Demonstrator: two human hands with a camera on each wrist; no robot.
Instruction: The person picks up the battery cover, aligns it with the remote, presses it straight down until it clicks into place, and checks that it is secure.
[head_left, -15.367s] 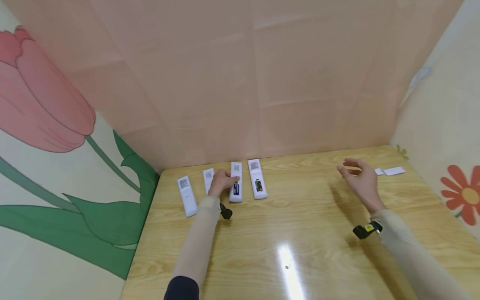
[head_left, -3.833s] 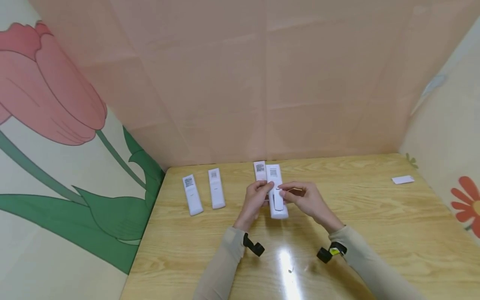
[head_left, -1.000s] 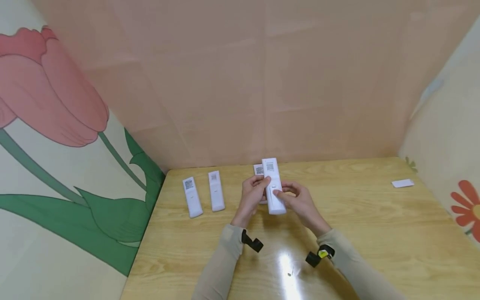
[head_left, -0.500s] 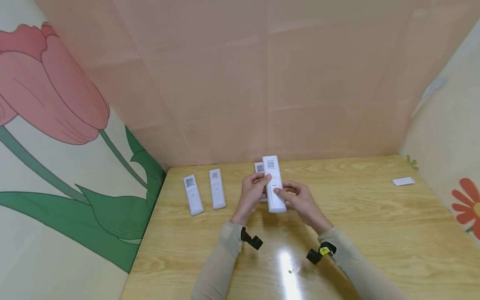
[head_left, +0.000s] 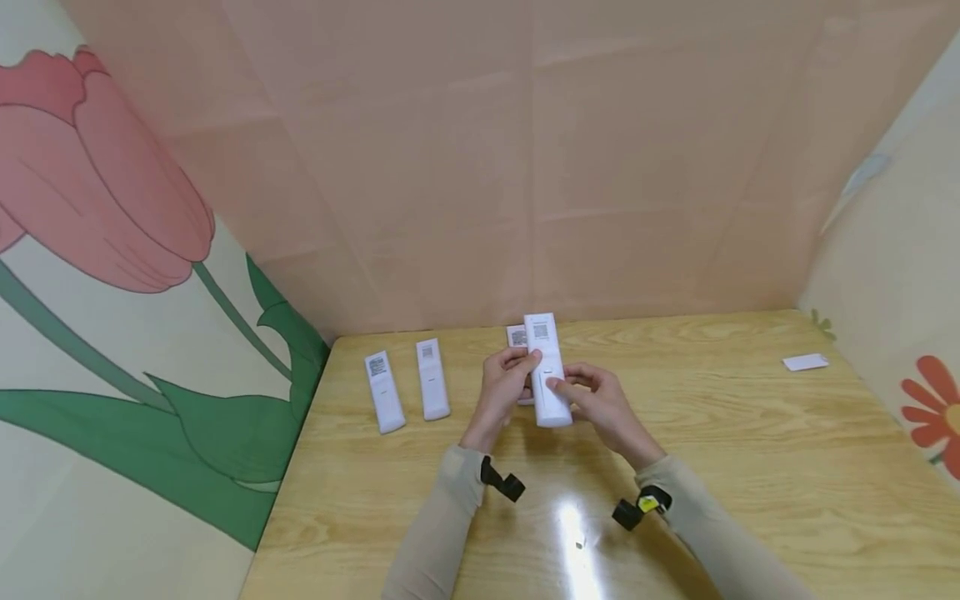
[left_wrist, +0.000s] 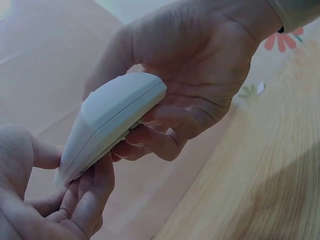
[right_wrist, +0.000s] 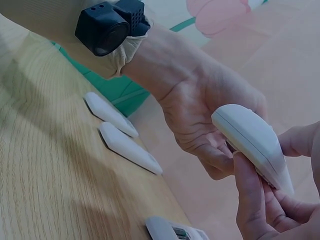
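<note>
A white remote control [head_left: 542,333] is held back side up above the table by both hands. My left hand [head_left: 501,385] grips its left edge, thumb on the back. From the right, my right hand [head_left: 600,404] grips the lower end, its thumb pressing on the battery cover [head_left: 552,408], which lies flush with the back. In the left wrist view the fingers of both hands curl under the remote control [left_wrist: 112,107]. Partly hidden behind it, a second remote control [head_left: 517,336] lies on the table; the right wrist view shows its battery compartment [right_wrist: 181,233] uncovered.
Two more white remote controls, one at the far left [head_left: 386,392] and one beside it [head_left: 432,379], lie back up with covers on. A loose white battery cover [head_left: 806,362] lies at the right of the wooden table [head_left: 712,433]. A pink cloth wall [head_left: 420,167] stands behind.
The left hand earlier touched this remote control on the table, its battery exposed. One of two loose covers left the right side; it sat askew on the remote control, now flush. Hands barely moved lately.
</note>
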